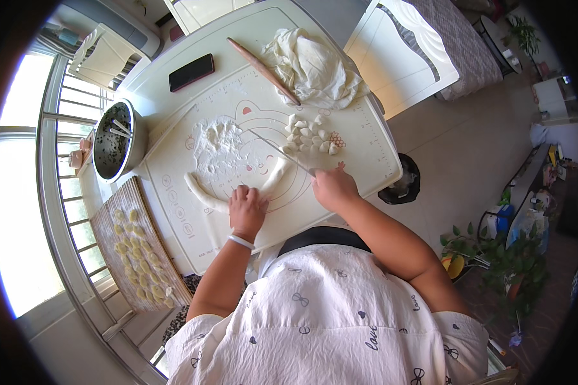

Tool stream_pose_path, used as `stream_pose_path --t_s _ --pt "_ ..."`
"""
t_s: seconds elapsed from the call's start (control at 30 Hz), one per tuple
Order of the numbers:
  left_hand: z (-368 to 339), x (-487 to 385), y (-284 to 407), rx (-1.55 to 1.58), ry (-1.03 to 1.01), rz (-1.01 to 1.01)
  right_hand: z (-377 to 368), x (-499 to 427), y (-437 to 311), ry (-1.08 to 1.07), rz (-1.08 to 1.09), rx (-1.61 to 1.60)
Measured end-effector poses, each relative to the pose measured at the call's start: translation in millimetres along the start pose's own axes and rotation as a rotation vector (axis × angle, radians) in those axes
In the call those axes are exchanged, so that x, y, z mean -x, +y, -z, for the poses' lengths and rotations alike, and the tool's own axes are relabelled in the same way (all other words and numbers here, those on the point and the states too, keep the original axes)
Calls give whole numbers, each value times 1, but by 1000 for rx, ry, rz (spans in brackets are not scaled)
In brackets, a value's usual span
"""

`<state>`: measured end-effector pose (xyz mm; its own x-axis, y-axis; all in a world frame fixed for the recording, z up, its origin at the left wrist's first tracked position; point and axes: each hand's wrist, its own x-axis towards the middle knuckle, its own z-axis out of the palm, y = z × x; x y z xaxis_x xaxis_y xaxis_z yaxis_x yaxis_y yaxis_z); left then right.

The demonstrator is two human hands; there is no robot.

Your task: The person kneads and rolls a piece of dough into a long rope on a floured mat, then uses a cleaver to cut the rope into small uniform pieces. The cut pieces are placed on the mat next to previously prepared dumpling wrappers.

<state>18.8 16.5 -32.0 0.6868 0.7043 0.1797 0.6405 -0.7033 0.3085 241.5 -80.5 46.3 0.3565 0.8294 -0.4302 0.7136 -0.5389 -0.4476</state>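
A curved rope of white dough [205, 197] lies on the printed kneading mat [361, 178], and my left hand [247, 208] rests over its middle, gripping it. In my right hand [334, 188] is the handle of a knife [283, 152]. Its thin blade slants up and left, over or against the dough rope's right end. Just beyond that end sit several small cut dough pieces [309, 135] in a loose cluster. Dry flour [217, 143] is spread on the mat to the left of the blade.
A wooden rolling pin [264, 71] leans along a crumpled white cloth [313, 72]. Left of them lies a phone [191, 72]. A bowl of dark green filling [113, 139] holds white utensils. Shaped dumplings [139, 260] cover a slatted board [161, 240]. Chairs [404, 53] stand around the table.
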Motion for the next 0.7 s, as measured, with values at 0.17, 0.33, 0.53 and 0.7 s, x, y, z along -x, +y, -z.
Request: stream_pose_path --t_s 0.17,0.33,0.53,0.7 --pt "-16 -27 24 290 -100 155 2 13 3 25 44 14" --pt "-28 -35 43 293 -98 189 2 26 0 -7 69 18" --pt "-27 -24 60 154 -74 81 4 38 0 -35 60 31" --pt "-30 -22 64 159 -52 94 -4 35 2 -49 27 8"
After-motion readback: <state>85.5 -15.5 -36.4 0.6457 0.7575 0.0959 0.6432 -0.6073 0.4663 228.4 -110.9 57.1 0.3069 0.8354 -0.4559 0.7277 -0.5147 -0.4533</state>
